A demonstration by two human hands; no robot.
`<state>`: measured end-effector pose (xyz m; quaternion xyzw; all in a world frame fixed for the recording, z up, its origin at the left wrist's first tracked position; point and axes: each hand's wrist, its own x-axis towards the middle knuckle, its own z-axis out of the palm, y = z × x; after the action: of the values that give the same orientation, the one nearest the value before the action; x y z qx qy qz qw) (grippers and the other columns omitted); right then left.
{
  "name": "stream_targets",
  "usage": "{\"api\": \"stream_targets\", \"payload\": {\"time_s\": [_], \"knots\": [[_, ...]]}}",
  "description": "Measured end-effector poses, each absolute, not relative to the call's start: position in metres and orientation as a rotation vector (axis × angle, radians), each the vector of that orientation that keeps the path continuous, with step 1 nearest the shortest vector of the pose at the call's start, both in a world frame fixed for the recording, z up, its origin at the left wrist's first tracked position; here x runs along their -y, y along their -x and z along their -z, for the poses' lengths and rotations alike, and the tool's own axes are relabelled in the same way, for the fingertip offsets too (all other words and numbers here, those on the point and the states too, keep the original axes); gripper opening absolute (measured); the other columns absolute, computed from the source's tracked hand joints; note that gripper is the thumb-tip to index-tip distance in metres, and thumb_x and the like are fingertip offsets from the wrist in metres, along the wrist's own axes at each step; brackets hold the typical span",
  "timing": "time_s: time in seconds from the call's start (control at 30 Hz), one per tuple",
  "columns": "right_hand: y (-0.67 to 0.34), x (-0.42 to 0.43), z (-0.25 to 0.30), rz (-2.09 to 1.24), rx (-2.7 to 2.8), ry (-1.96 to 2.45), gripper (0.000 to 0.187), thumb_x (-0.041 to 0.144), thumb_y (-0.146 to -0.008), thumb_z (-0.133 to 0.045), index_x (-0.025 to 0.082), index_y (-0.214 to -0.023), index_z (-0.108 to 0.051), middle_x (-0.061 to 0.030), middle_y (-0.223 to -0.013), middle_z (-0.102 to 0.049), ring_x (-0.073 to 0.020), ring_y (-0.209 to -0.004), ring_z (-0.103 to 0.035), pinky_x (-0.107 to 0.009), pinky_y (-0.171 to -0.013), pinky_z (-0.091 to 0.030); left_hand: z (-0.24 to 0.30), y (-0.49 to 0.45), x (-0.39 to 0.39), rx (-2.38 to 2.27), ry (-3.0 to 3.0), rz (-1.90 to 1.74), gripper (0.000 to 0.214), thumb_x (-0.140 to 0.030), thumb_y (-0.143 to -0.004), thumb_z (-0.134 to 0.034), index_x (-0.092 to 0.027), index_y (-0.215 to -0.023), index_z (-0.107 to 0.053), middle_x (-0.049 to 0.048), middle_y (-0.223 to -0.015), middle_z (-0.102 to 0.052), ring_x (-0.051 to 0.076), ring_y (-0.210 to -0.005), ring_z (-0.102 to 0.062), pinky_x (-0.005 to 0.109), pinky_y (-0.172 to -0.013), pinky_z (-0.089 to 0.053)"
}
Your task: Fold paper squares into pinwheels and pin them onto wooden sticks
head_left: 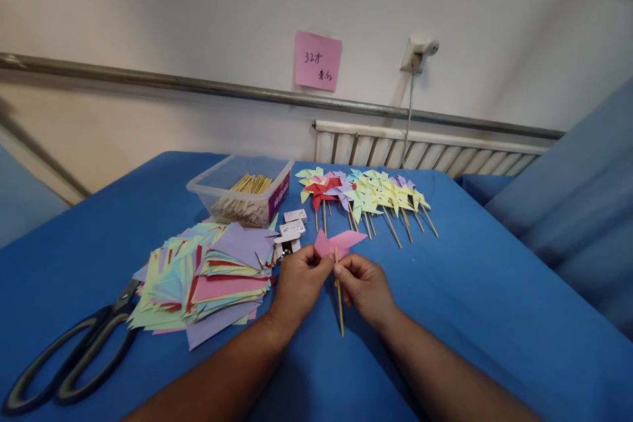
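Both occupied, just below frame centre: left hand pinching pink paper, right hand gripping thin stick against it. Pinwheels right of centre; paper pile lower left.

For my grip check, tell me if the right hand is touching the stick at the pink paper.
Touching. The head view shows the right hand's thumb and forefinger closed on the stick near its upper end, by the pink paper.

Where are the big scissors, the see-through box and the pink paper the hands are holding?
Scissors [89, 352], head view: on the dark handles.
See-through box [279, 196], head view: on its purple-labelled side.
Pink paper [347, 241], head view: on its right-hand part.
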<state>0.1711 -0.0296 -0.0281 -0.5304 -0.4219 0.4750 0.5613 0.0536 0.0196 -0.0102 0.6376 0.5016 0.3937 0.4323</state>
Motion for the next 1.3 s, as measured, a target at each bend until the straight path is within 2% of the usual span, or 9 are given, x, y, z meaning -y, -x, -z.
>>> {"api": "stream_targets", "payload": {"time_s": [0.33, 0.57, 0.97, 1.3], "knots": [[-0.172, 0.027, 0.028, -1.17, 0.991, 1.221, 0.033, 0.047, -0.074, -0.061, 0.017, -0.063, -0.053, 0.0081, -0.037, -0.046, -0.0056, -0.03, -0.038, -0.018, -0.035, -0.028, 0.012, -0.052, -0.024, -1.149, -1.484, -0.959, 0.024, -0.038, -0.065, -0.064, -0.015, -0.066, -0.066, -0.0008, -0.059, -0.063, 0.014, -0.057, -0.055, 0.023, -0.053, -0.04], [-0.169, 0.027, 0.034, -1.04, 1.028, 1.304, 0.029, 0.043, -0.078, -0.057, 0.018, -0.064, -0.053, 0.0074, -0.04, -0.046, -0.0062, -0.033, -0.04, -0.018, -0.037, -0.031, 0.011, -0.054, -0.022, -1.049, -1.47, -0.946, 0.025, -0.033, -0.065, -0.067, -0.012, -0.08, -0.065, 0.0026, -0.071, -0.067, 0.016, -0.065, -0.059, 0.026, -0.06, -0.045], [-0.166, 0.028, 0.038, -0.985, 1.091, 1.33, 0.025, 0.041, -0.079, -0.056, 0.02, -0.066, -0.05, 0.0075, -0.043, -0.046, -0.008, -0.035, -0.041, -0.02, -0.037, -0.033, 0.004, -0.057, -0.021, -1.099, -1.35, -0.976, 0.025, -0.031, -0.059, -0.071, -0.012, -0.076, -0.068, 0.0031, -0.068, -0.069, 0.018, -0.064, -0.061, 0.025, -0.059, -0.046], [-0.166, 0.027, 0.035, -0.989, 1.087, 1.335, 0.024, 0.039, -0.079, -0.055, 0.02, -0.066, -0.05, 0.0074, -0.043, -0.046, -0.008, -0.036, -0.041, -0.019, -0.037, -0.031, 0.007, -0.056, -0.021, -1.111, -1.421, -0.984, 0.027, -0.033, -0.063, -0.07, -0.012, -0.08, -0.069, 0.0042, -0.072, -0.07, 0.018, -0.065, -0.061, 0.025, -0.059, -0.045]]}}
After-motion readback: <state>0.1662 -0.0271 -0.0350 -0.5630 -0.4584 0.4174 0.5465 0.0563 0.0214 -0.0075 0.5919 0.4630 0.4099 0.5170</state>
